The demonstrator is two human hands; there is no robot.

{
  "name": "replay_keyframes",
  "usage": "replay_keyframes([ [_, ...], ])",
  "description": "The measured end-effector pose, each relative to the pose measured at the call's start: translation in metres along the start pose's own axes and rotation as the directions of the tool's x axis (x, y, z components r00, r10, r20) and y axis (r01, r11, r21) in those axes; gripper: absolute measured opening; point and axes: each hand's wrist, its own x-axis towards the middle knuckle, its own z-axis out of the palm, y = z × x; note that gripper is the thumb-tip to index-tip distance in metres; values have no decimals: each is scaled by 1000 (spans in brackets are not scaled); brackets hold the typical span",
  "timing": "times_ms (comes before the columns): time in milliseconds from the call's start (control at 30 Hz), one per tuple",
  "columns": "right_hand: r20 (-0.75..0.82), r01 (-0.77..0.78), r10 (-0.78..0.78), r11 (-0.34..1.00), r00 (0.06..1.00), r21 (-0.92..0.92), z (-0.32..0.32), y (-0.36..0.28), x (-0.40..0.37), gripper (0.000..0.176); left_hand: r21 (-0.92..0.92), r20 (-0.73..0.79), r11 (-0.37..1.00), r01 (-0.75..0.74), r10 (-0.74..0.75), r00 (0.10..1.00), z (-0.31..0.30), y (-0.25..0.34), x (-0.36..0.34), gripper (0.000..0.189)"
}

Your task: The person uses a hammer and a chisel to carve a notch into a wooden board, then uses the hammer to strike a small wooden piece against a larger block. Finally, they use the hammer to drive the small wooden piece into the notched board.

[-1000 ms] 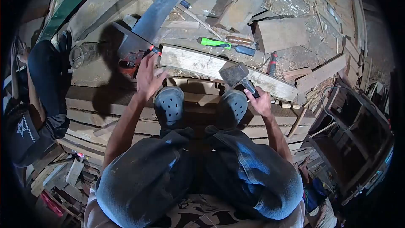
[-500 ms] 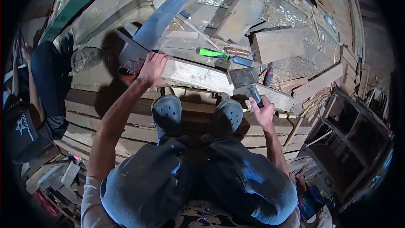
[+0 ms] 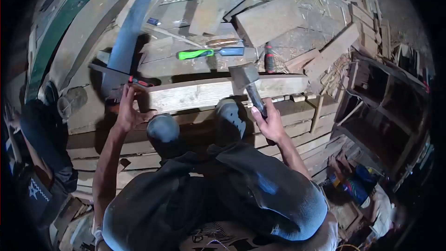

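Note:
My right hand [image 3: 270, 123] is wrapped round the dark handle of a mallet [image 3: 245, 75], whose blocky grey head overlaps the wooden beam [image 3: 190, 95]. That beam lies crosswise in front of my shoes, its pale, rough face showing. At the beam's left end is my left hand [image 3: 126, 114], fingers raised and thumb spread away from them. Just beyond those fingertips lies a red-and-black handle [image 3: 141, 82]. A chisel with a green handle [image 3: 195, 54] rests behind the beam, beside a brown-handled tool [image 3: 225, 42].
A long saw blade [image 3: 132, 25] lies at the left, near a clear jar [image 3: 73, 101]. Wooden blocks [image 3: 269, 16], offcuts and shavings cover the planks. Another red-and-black handle [image 3: 269, 58] stands right of the chisel. A dark open frame [image 3: 381, 111] is at right; another person's leg [image 3: 39, 132] at left.
My left hand has come off the red-and-black handle area and moved toward me, fingers spreading. The beam shows more of its pale face. The view has shifted; the mallet stays in my right hand.

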Motion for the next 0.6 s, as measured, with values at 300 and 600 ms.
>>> replay_keyframes([
  [300, 2, 140, -152, 907, 988, -397, 25, 23, -9, 54, 183, -72, 968, 172, -161, 984, 13, 6, 18, 51],
  [600, -104, -115, 84, 928, 991, -355, -20, 79, 3, 55, 99, -44, 959, 265, -262, 964, 14, 1, 29, 43],
])
